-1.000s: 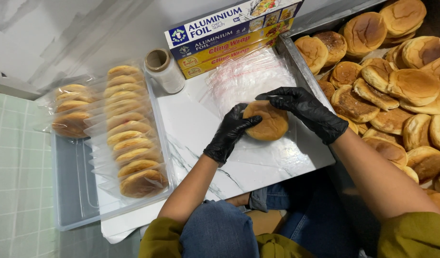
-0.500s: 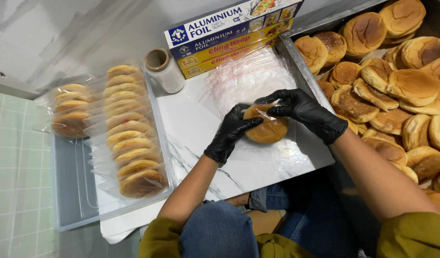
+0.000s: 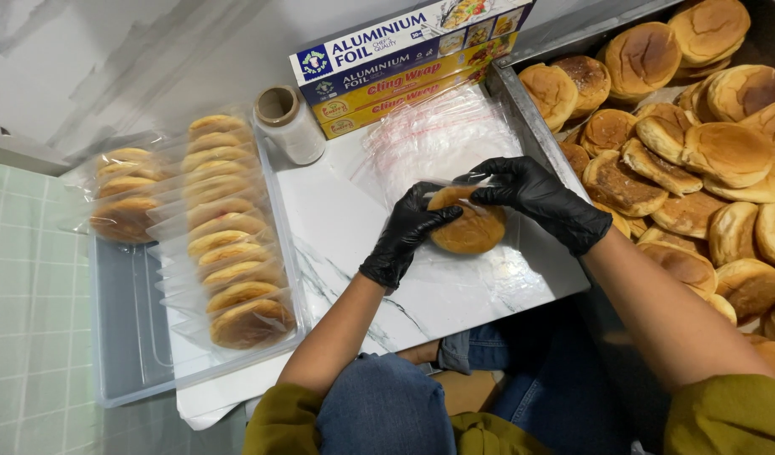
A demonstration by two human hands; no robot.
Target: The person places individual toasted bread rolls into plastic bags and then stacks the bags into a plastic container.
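both gloved hands, left hand (image 3: pixel 408 236) and right hand (image 3: pixel 539 198), clamp one bun (image 3: pixel 469 229) half-bagged; bagged buns (image 3: pixel 227 244) left of it, loose buns (image 3: pixel 699 152) still unwrapped right

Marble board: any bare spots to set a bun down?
Bare marble board lies left of the left hand, between the bagged buns and the bun held by the right hand. Crowded: stacked bags behind, loose buns in the right tray.
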